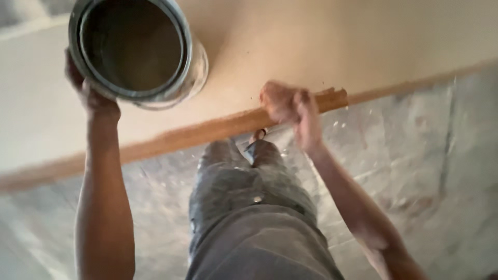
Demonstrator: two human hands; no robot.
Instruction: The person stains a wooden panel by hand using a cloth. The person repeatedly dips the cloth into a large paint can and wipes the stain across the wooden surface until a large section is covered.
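I look straight down past my own grey, paint-flecked trousers (pixel 249 207) to a floor (pixel 430 171) covered in pale, wrinkled sheeting dotted with white specks. A cream wall (pixel 321 36) fills the top of the view, and a tan wooden baseboard (pixel 197 136) runs along its foot in a slanted line from the lower left edge up toward the right edge. One foot (pixel 258 136) shows just below the baseboard, between the trouser legs and the wall.

My left hand (pixel 88 93) is wrapped around the side of a round metal paint can (pixel 136 49), held up near the top left corner, in front of the wall. The can is open, its rim grey and smeared, its inside dark and dull; I cannot tell how much it holds. The fingers curl under its left wall, so the grip is closed on it.

My right hand (pixel 290 106) is well apart from the can, down at the baseboard, blurred. It is closed in a loose fist right at the wood, overlapping it; whether it grips anything I cannot tell. Just right of this hand the baseboard's colour turns from darker orange-brown to paler tan.
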